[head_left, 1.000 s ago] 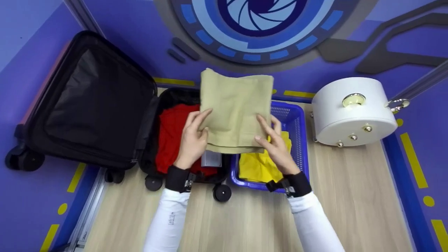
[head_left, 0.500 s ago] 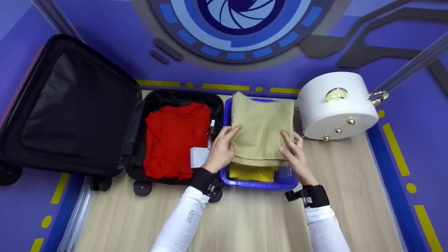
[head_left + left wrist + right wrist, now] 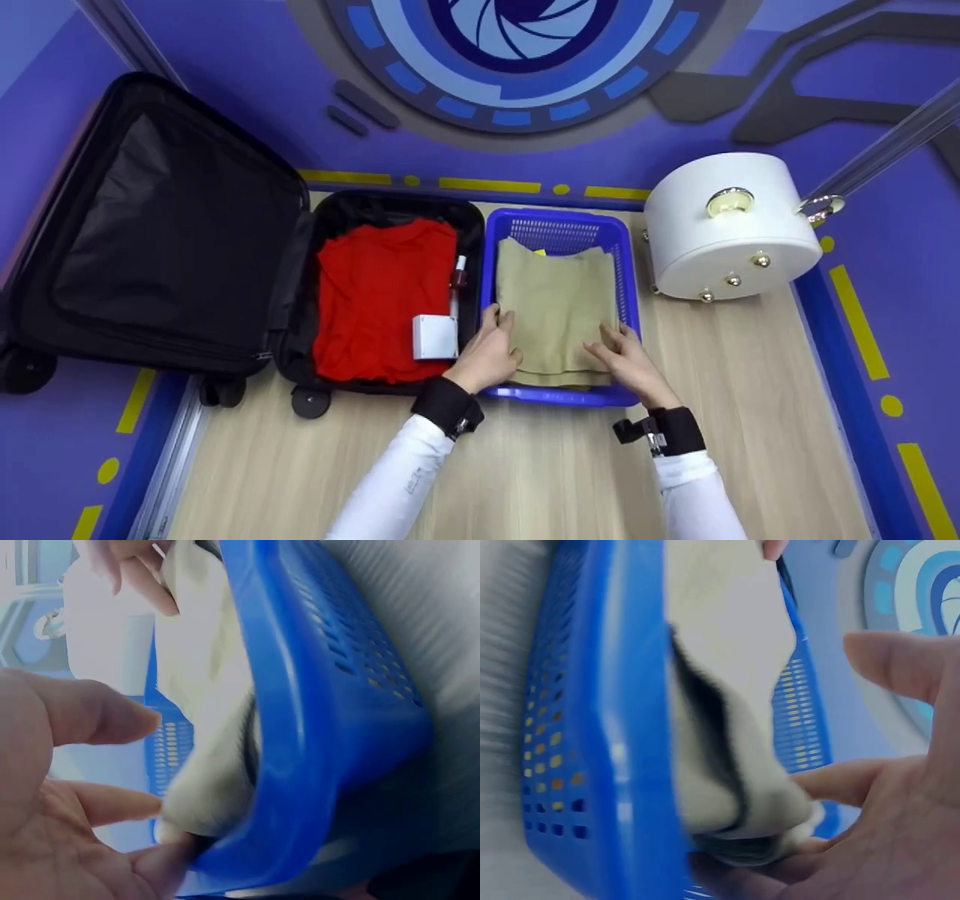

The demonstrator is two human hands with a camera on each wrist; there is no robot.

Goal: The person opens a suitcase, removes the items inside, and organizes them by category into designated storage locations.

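A folded khaki cloth [image 3: 559, 307] lies flat inside the blue plastic basket [image 3: 559, 397], with a sliver of yellow cloth [image 3: 541, 253] showing behind it. My left hand [image 3: 487, 356] is at the cloth's left side, over the basket rim. In the left wrist view its fingertips meet the folded edge, and thumb and fingers are spread apart. On the opposite side, my right hand [image 3: 630, 367] reaches in over the rim. The right wrist view shows its lower fingers against the cloth's folded layers [image 3: 742, 765], partly hidden beneath them, while the thumb stands away.
Left of the basket, an open black suitcase [image 3: 180, 225] holds a red garment [image 3: 382, 292], a white box [image 3: 434, 337] and a small dark bottle with a white cap [image 3: 459, 274]. A white rounded case [image 3: 720, 217] with gold studs stands to the right, near the wall.
Both hands have carried the khaki cloth rightward from above the suitcase and basket, then lowered it into the basket. The cloth now covers most of the yellow one; the fingers have loosened at its sides.
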